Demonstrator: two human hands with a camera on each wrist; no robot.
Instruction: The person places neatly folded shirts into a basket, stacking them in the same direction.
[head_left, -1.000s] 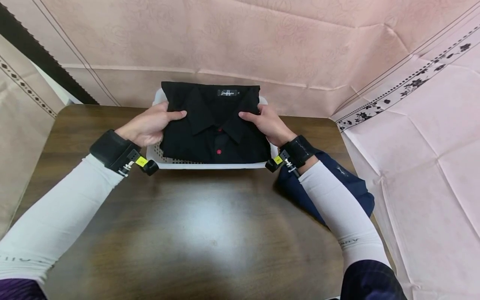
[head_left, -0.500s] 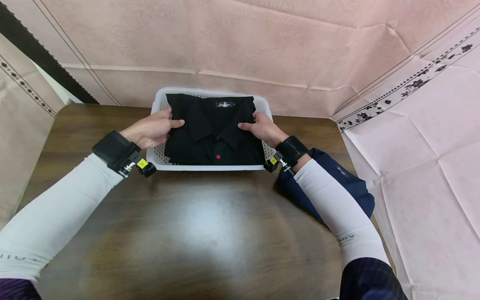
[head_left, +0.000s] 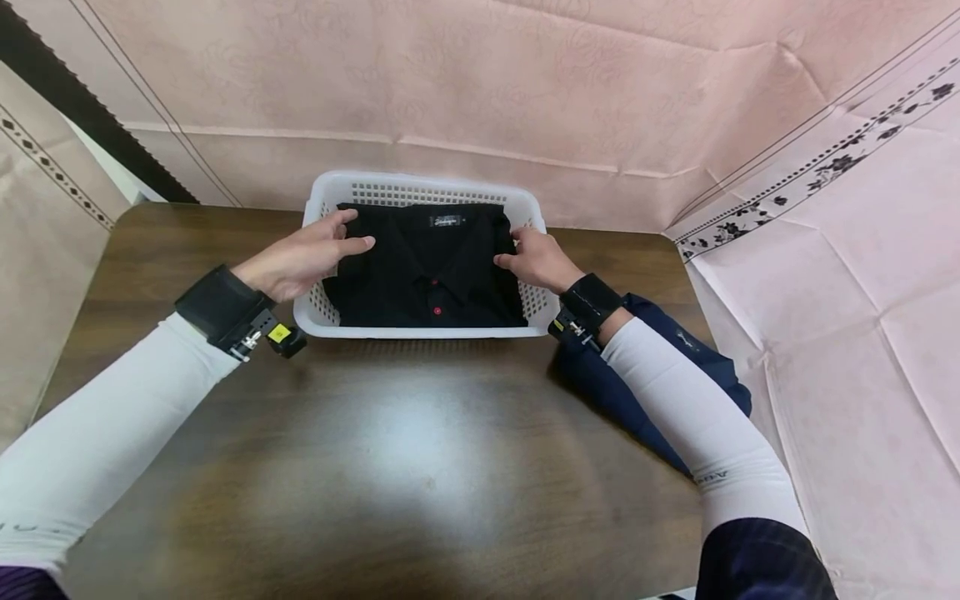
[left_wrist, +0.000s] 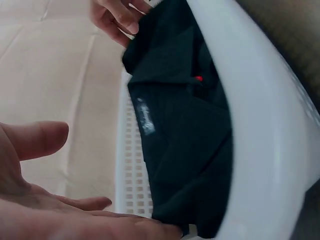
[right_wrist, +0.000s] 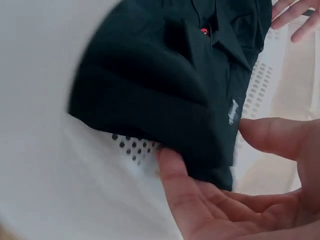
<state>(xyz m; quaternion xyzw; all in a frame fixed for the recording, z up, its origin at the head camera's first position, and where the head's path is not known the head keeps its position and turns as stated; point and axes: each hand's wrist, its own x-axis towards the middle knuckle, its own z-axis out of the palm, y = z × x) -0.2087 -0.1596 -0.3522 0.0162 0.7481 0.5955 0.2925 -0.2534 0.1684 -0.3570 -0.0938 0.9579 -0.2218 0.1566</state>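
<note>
Between the spread left hand (head_left: 303, 257) and loose-fingered right hand (head_left: 543, 261), neither gripping, the shirt (head_left: 427, 279) looks soft, light, best held by both sides.

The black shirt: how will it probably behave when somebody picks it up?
The black shirt is likely floppy: it bends and shows creases. It may unfold, since only folds appear to hold it. Rolling seems unlikely, given its flat folded shape.

From here, right sleeve (head_left: 697, 408) hides part of navy cloth (head_left: 600, 385); label (head_left: 446, 221) on black shirt (head_left: 472, 287) too small to read.
</note>
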